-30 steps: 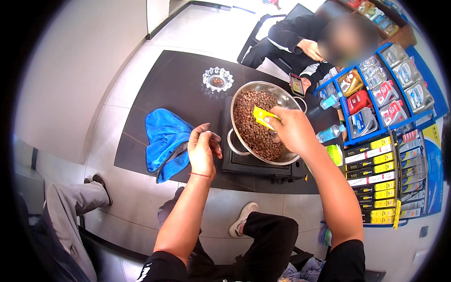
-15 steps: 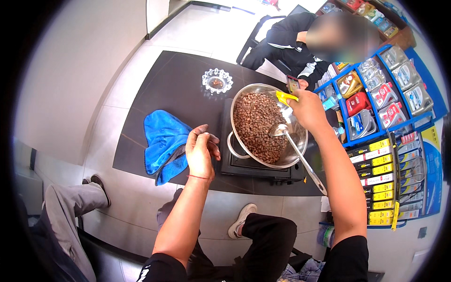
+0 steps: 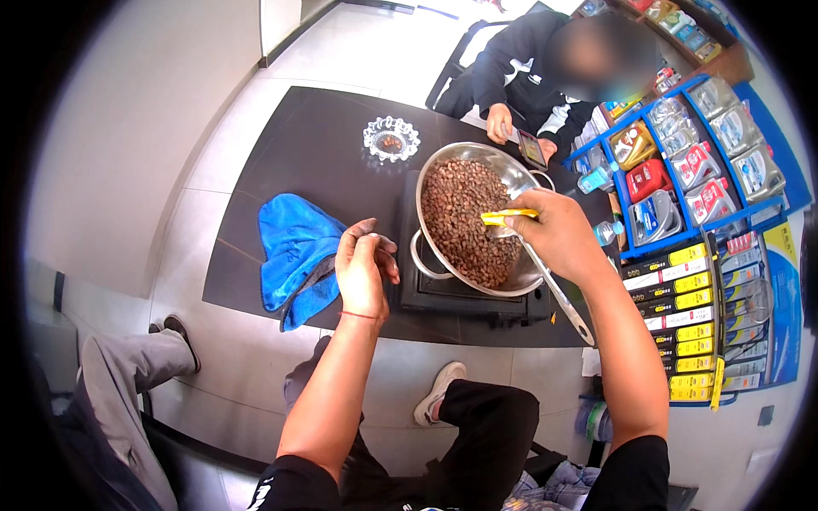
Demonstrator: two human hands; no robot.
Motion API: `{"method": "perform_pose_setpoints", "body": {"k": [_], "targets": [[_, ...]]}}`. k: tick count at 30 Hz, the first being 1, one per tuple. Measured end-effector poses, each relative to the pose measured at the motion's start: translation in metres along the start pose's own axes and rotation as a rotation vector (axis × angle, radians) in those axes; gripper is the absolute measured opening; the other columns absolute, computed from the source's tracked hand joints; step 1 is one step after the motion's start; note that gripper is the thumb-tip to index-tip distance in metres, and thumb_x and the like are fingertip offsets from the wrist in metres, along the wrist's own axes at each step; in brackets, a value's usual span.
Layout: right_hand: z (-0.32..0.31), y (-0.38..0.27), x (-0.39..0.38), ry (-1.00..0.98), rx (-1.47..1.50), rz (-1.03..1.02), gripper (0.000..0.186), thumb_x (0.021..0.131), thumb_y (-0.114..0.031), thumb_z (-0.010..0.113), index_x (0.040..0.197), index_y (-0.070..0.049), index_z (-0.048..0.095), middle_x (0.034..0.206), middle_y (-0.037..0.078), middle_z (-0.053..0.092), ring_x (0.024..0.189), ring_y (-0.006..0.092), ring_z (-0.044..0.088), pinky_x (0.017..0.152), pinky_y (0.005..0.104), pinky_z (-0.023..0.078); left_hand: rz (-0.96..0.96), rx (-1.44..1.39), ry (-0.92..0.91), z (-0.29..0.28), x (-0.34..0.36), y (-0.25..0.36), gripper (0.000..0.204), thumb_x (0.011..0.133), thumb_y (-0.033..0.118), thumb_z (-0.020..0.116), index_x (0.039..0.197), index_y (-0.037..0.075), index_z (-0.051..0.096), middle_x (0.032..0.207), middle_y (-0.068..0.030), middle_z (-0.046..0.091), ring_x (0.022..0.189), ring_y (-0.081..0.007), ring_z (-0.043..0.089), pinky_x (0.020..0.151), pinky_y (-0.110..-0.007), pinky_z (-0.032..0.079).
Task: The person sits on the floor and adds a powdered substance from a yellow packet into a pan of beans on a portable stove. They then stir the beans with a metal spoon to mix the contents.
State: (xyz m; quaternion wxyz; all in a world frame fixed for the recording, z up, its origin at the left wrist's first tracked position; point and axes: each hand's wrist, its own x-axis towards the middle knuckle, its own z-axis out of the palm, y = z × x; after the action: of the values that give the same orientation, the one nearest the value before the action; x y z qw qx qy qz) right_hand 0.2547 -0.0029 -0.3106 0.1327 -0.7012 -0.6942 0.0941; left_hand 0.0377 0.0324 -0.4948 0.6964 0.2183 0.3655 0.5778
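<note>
A wide metal pan (image 3: 521,170) stands tilted on a black tabletop stove (image 3: 473,300), part-filled with brown beans (image 3: 464,213). My right hand (image 3: 558,234) is over the pan's right side, closed on a small yellow tool (image 3: 504,216) whose tip points left above the beans. Its exact kind is unclear. A metal spoon (image 3: 558,294) leans in the pan, its handle out over the near right rim and its bowl mostly hidden by my right hand. Left of the pan's loop handle, my left hand (image 3: 365,272) is raised with loosely bent fingers apart, holding nothing visible.
A blue cloth (image 3: 294,255) lies on the dark table (image 3: 273,153) beside my left hand. A glass ashtray (image 3: 391,139) stands farther back. Across the table a person (image 3: 528,77) holds a phone (image 3: 532,150). Blue shelves (image 3: 626,243) with bottles and boxes stand at right.
My right hand has brought the yellow tool from the pan's far right rim inward and down, over the beans. The person opposite has lowered one hand toward the phone. My left hand has barely moved.
</note>
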Motion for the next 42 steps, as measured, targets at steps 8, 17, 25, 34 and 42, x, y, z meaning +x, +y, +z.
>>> {"method": "perform_pose_setpoints", "body": {"k": [8,17,25,34,42], "targets": [[0.011,0.012,0.024,0.169,-0.198,0.038,0.026,0.089,-0.026,0.069,0.096,-0.001,0.073,0.084,0.020,0.069,0.085,0.0377,0.069,0.077,0.0476,0.052,0.001,-0.003,0.000,-0.001,0.000,0.000,0.034,0.095,0.018,0.051,0.125,0.002,0.053,0.080,-0.0093,0.063,0.052,-0.0143,0.053,0.045,-0.028,0.045],[-0.002,0.036,0.020,0.195,-0.224,0.146,0.025,0.088,-0.022,0.071,0.100,-0.001,0.073,0.088,0.019,0.071,0.085,0.0337,0.069,0.078,0.0428,0.051,-0.014,0.008,-0.002,0.001,-0.001,0.003,0.034,0.095,0.018,0.051,0.126,0.002,0.052,0.079,-0.0087,0.062,0.052,-0.0144,0.053,0.045,-0.029,0.045],[-0.003,0.017,-0.034,-0.053,-0.013,0.097,0.025,0.086,-0.019,0.075,0.100,0.001,0.073,0.088,0.020,0.070,0.084,0.0345,0.068,0.077,0.0430,0.051,-0.007,0.005,0.002,-0.002,-0.001,0.005,0.036,0.096,0.018,0.050,0.127,0.001,0.051,0.081,-0.0094,0.062,0.052,-0.0151,0.053,0.046,-0.029,0.044],[-0.010,0.029,-0.051,-0.028,-0.312,0.128,0.023,0.087,-0.024,0.073,0.092,-0.002,0.072,0.088,0.018,0.067,0.088,0.0383,0.066,0.077,0.0479,0.050,-0.002,0.017,-0.009,0.000,-0.002,0.003,0.038,0.096,0.018,0.050,0.128,-0.001,0.050,0.080,-0.0098,0.062,0.053,-0.0148,0.053,0.046,-0.029,0.045],[-0.018,0.068,0.006,0.353,-0.138,0.195,0.026,0.086,-0.025,0.073,0.097,-0.002,0.074,0.089,0.021,0.071,0.087,0.0381,0.069,0.078,0.0439,0.053,-0.006,0.051,-0.004,0.003,-0.003,0.002,0.040,0.096,0.019,0.049,0.130,-0.003,0.049,0.081,-0.0098,0.062,0.055,-0.0151,0.053,0.047,-0.029,0.044]]}}
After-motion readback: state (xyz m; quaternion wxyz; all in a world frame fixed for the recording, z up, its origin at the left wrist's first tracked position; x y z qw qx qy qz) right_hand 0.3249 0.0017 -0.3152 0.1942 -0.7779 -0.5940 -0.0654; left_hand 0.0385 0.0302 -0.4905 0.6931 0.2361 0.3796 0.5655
